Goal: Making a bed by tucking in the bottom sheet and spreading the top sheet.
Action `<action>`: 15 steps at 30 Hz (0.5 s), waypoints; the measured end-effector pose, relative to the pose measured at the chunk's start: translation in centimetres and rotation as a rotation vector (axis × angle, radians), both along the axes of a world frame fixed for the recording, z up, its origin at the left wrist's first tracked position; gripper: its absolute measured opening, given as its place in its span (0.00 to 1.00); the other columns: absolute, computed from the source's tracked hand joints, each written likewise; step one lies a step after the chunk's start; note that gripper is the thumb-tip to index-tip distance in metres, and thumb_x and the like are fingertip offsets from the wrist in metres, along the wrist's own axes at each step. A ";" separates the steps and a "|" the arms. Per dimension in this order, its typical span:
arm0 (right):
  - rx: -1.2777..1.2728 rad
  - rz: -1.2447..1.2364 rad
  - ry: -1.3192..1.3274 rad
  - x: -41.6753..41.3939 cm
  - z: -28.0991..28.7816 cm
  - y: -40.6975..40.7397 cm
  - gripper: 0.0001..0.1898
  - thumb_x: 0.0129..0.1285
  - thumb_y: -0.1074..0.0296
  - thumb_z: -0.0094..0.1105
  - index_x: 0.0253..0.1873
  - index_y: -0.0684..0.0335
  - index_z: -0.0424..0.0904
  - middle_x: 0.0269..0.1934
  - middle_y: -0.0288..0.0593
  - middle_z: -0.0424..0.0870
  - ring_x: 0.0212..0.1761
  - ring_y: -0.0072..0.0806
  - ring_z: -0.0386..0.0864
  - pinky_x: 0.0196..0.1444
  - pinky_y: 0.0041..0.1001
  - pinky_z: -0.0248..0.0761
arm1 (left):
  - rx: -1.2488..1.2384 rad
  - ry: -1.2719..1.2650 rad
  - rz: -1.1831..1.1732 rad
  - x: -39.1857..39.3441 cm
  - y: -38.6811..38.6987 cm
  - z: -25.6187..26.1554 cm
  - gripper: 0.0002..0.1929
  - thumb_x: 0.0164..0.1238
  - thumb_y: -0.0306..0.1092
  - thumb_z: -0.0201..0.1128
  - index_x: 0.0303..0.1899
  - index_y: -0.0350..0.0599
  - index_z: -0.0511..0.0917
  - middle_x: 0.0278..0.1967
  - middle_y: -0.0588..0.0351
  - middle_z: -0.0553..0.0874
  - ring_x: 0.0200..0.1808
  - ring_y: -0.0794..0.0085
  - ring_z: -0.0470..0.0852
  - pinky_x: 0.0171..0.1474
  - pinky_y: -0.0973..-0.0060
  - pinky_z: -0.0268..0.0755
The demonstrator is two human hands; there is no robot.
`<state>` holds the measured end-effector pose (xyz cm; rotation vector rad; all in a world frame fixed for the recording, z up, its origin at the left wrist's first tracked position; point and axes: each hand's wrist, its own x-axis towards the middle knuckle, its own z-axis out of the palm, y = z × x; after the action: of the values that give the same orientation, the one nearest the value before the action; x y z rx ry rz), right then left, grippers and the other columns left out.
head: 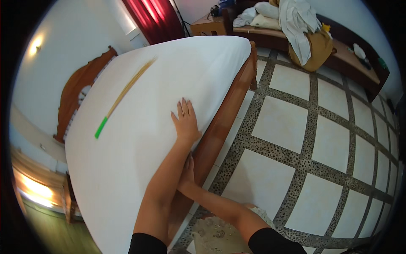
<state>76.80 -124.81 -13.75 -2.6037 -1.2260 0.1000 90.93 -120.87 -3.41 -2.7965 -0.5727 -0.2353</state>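
A white fitted sheet (127, 152) covers the mattress of a wooden bed. My left hand (186, 122) lies flat on top of it near the side edge, fingers apart, a ring on one finger. Below it, my right hand (187, 173) is at the mattress side by the wooden bed rail (219, 130), its fingertips partly hidden between the sheet and the rail. Whether it grips the sheet cannot be seen. A stick broom with a green handle (127, 90) lies on the sheet, left of and beyond my left hand.
The carved wooden headboard (74, 92) stands at the left. Beyond the bed are a red curtain (155, 19), a small wooden table (207, 25) and a long bench (349, 57) with pillows and draped cloths. Tiled floor (279, 123) runs along the bed's right side.
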 end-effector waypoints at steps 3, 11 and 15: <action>0.004 0.114 0.083 1.4 0.6 -1.5 0.38 0.61 0.54 0.51 0.69 0.74 0.52 0.68 0.66 0.55 0.72 0.60 0.48 0.71 0.50 0.44 | -0.024 0.057 -0.091 1.2 -0.9 1.2 0.58 0.40 0.39 0.74 0.70 0.32 0.43 0.72 0.38 0.45 0.74 0.46 0.44 0.69 0.42 0.42; 0.764 -0.325 0.439 18.7 2.9 -8.8 0.33 0.52 0.79 0.51 0.66 0.79 0.56 0.66 0.67 0.58 0.72 0.58 0.50 0.70 0.48 0.49 | -0.207 0.100 -0.062 3.1 -0.9 2.1 0.59 0.43 0.43 0.73 0.69 0.28 0.39 0.72 0.35 0.42 0.75 0.45 0.37 0.71 0.43 0.29; 0.600 -0.489 0.417 30.9 3.5 -5.0 0.37 0.54 0.77 0.51 0.71 0.72 0.50 0.74 0.55 0.45 0.77 0.48 0.31 0.72 0.58 0.32 | -0.271 0.131 -0.064 4.3 -1.0 1.8 0.58 0.48 0.52 0.69 0.69 0.26 0.38 0.72 0.33 0.41 0.74 0.45 0.34 0.70 0.44 0.26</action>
<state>107.69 -129.78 -10.28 -2.1206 -0.3750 0.1434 95.19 -121.85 -1.66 -3.0655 -0.5185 0.0158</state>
